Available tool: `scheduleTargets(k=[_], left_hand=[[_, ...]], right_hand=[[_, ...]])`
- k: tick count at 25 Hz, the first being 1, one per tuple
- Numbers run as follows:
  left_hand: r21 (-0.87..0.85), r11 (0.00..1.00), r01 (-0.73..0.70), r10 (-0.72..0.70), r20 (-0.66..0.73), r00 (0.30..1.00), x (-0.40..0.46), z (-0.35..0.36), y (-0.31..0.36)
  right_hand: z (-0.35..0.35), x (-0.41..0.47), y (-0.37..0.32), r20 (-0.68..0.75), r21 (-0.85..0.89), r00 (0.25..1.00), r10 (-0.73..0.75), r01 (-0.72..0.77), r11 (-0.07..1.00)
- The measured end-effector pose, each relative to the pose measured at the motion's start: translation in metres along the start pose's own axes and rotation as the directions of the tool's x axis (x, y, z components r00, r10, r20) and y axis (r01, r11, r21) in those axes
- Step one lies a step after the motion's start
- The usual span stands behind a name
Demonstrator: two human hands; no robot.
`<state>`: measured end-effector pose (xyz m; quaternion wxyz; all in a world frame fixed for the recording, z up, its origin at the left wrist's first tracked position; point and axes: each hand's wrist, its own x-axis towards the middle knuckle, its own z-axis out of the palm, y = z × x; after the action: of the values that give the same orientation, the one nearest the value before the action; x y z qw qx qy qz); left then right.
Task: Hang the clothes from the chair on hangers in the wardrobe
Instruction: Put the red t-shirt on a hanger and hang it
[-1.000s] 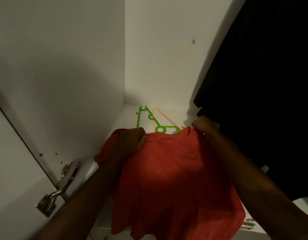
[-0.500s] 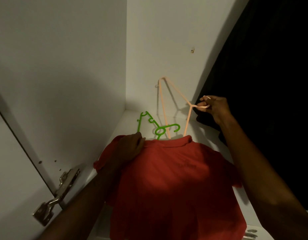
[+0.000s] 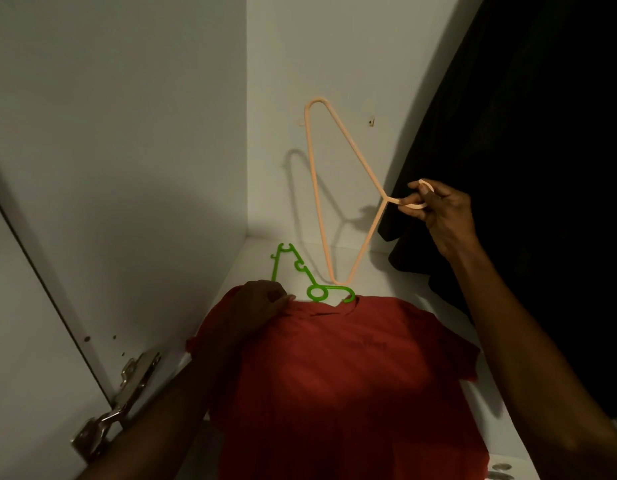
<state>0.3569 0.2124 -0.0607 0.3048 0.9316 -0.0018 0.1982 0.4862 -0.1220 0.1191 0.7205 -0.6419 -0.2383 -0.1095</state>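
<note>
inside the wardrobe, the right hand (image 3: 438,216) pinches the peach hanger (image 3: 338,188) by its hook while the left hand (image 3: 262,303) grips the red shirt (image 3: 352,375) at its shoulder on the shelf (image 3: 376,268), so one hanger arm should probably enter the collar first.

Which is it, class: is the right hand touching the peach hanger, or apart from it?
Touching. In the head view, the right hand pinches the hook of the peach hanger, its fingers curled round it, and holds it up.
</note>
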Motion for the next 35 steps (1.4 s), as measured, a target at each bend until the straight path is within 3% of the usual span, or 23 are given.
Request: scheduleTargets(k=[4, 7, 10, 16, 23, 29, 35], left_hand=[[-0.231, 0.973, 0.018, -0.035, -0.070, 0.997, 0.007, 0.004, 0.029], [-0.529, 0.846, 0.069, -0.026, 0.088, 0.996, 0.009, -0.004, 0.057], [-0.628, 0.771, 0.105, -0.005, 0.158, 0.987, 0.005, -0.012, 0.066], [-0.594, 0.769, 0.234, -0.078, 0.277, 0.958, -0.009, -0.042, 0.061], [-0.274, 0.941, 0.197, -0.056, 0.448, 0.892, -0.006, -0.054, 0.061], [-0.342, 0.911, 0.230, -0.107, 0.342, 0.934, -0.007, -0.051, 0.066], [-0.292, 0.937, 0.190, -0.120, 0.239, 0.964, -0.009, -0.046, 0.070]], right_hand=[[-0.003, -0.017, 0.016, 0.026, 0.088, 0.999, 0.039, -0.041, 0.995], [-0.013, -0.028, 0.029, 0.039, 0.108, 0.996, 0.077, -0.081, 0.991], [-0.024, -0.036, 0.035, 0.090, 0.108, 0.989, 0.116, -0.126, 0.986], [-0.028, -0.043, 0.053, 0.088, 0.168, 0.977, 0.196, -0.209, 0.963], [-0.012, -0.027, 0.052, 0.130, 0.175, 0.969, 0.210, -0.231, 0.957], [-0.015, -0.024, 0.054, 0.101, 0.252, 0.973, 0.206, -0.225, 0.941], [-0.014, -0.024, 0.049, 0.043, 0.342, 0.979, 0.201, -0.204, 0.917]])
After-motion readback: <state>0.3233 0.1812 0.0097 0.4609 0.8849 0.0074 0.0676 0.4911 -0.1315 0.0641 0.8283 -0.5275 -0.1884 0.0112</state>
